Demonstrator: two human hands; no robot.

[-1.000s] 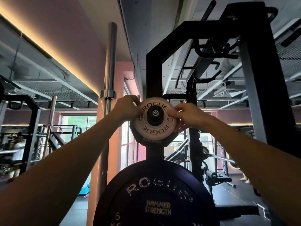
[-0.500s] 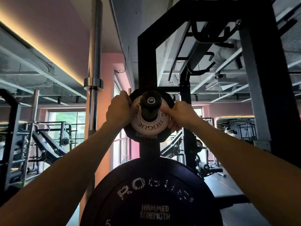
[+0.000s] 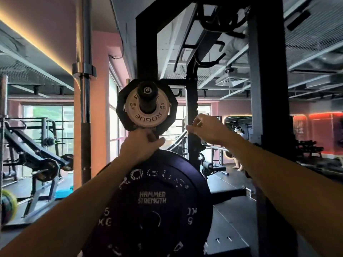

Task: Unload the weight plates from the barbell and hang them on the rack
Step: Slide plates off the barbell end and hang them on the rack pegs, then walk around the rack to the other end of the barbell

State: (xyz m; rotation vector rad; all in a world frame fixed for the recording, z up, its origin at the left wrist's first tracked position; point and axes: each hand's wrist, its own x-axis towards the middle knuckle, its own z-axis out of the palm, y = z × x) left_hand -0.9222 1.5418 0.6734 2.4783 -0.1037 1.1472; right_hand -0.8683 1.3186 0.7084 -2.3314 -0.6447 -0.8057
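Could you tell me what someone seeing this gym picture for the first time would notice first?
Probably the small white plate marked ROGUE, hanging on a black peg of the rack at the centre, in front of a dark angular plate. Just below it looms a big black plate lettered HAMMER STRENGTH. The left hand is under the white plate, while the right hand hangs free beside it, holding nothing.

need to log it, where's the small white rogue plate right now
In the head view, centre frame, the small white plate hangs on the rack's upper peg, in front of a black plate and above the big black bumper plate.
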